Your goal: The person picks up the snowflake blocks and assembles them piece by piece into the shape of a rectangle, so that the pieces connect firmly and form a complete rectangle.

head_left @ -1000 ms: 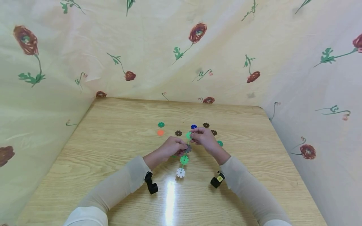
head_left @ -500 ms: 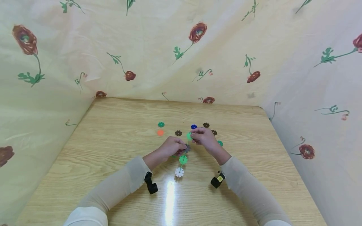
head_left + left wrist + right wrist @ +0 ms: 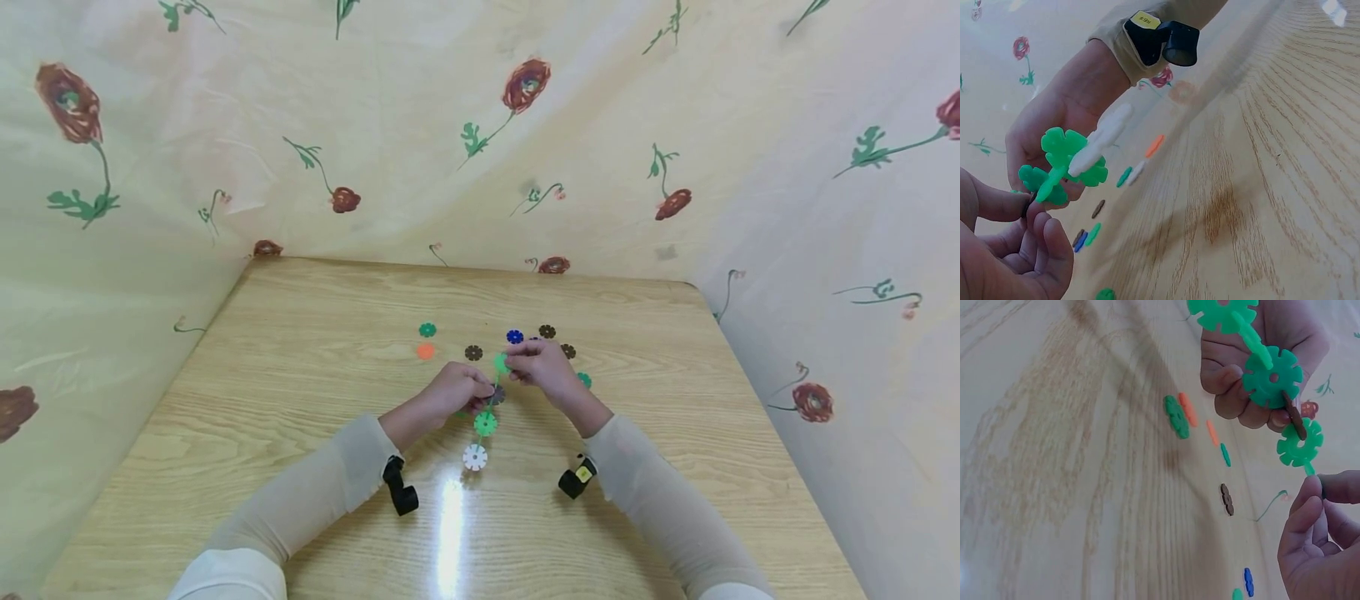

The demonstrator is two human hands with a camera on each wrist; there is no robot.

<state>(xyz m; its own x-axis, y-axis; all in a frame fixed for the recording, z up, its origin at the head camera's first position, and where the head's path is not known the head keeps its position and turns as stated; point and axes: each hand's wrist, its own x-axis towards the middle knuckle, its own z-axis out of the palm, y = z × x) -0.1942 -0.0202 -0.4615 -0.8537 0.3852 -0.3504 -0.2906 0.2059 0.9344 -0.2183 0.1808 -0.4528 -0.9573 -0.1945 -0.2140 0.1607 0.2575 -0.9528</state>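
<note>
I am holding a chain (image 3: 485, 425) of notched, flower-shaped plastic discs up off the table (image 3: 337, 325), towards its middle, each disc slotted into the next. It runs from a white disc (image 3: 475, 457) at the near end, through a near green disc (image 3: 486, 416) and a dark brown disc (image 3: 497, 395), to a far green disc (image 3: 501, 362); slim green pieces seen edge-on sit between some of them.

My left hand (image 3: 456, 387) pinches the chain at the dark brown disc between thumb and fingers. My right hand (image 3: 542, 367) grips a green piece (image 3: 1309, 468) by thumb and fingertips at the far end, where it joins the far green disc. The white disc hangs beyond my fingers, tilted, touching neither hand.

Loose discs lie on the table about the work. To the far left of my left hand are a dark green disc (image 3: 427, 330) and, just nearer, an orange disc (image 3: 425, 351); a brown disc (image 3: 473, 353) lies between them and the chain. Past my right hand are a blue disc (image 3: 514, 337) and a second brown disc (image 3: 547, 331). A third brown disc (image 3: 568, 352) and a teal disc (image 3: 584, 380) lie just right of that hand, partly hidden by it.
</note>
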